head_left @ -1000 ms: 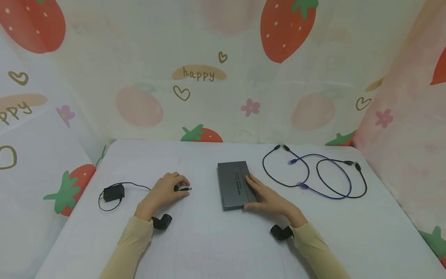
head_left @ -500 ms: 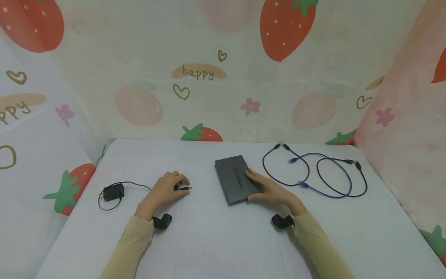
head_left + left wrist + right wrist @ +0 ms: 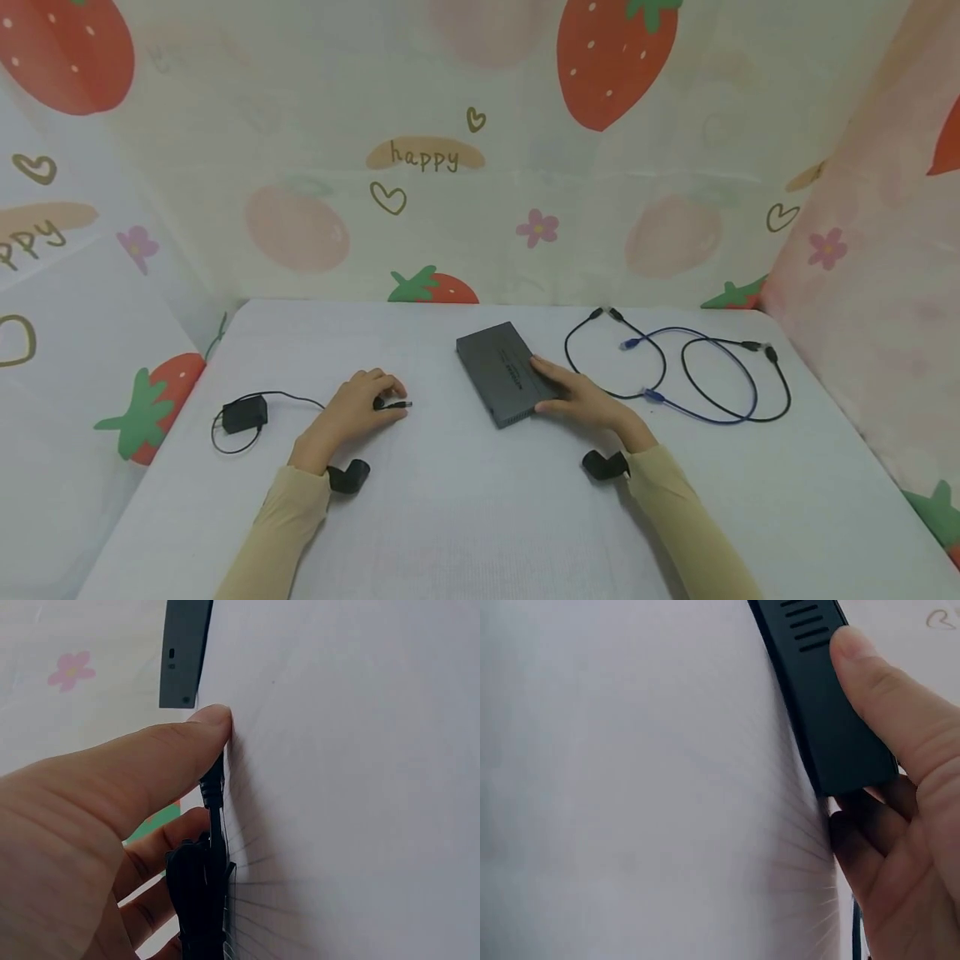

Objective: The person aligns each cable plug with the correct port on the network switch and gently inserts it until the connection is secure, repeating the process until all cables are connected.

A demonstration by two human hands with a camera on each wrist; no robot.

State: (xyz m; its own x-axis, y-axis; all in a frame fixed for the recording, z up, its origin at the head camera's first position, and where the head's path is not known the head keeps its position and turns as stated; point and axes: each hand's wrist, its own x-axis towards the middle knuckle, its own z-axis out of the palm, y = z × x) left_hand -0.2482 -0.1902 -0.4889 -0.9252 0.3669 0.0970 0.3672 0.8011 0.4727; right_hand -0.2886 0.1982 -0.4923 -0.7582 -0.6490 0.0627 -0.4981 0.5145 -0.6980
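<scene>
A dark grey NETGEAR network switch (image 3: 495, 371) lies slanted on the white table, its far end turned to the left. My right hand (image 3: 583, 402) grips its right side; in the right wrist view the thumb presses on the vented side wall (image 3: 832, 712), with the fingers partly hidden behind the case. Left of the switch, my left hand (image 3: 356, 410) holds the power adapter's cable near its barrel plug (image 3: 399, 405) between thumb and curled fingers. A tied bundle of this black cable (image 3: 196, 892) shows beside those fingers. The cable runs left to the black power adapter (image 3: 245, 414).
Right of the switch lie looped network cables: a black one (image 3: 600, 388), a blue one (image 3: 731, 367) and another black one (image 3: 783, 387), partly overlapping. A strawberry-print cloth (image 3: 442, 225) rises behind the table (image 3: 480, 525) and along both sides.
My right hand has turned the switch counterclockwise and shifted it slightly away, so its far end points further left. The left hand, the plug and the adapter have stayed in place.
</scene>
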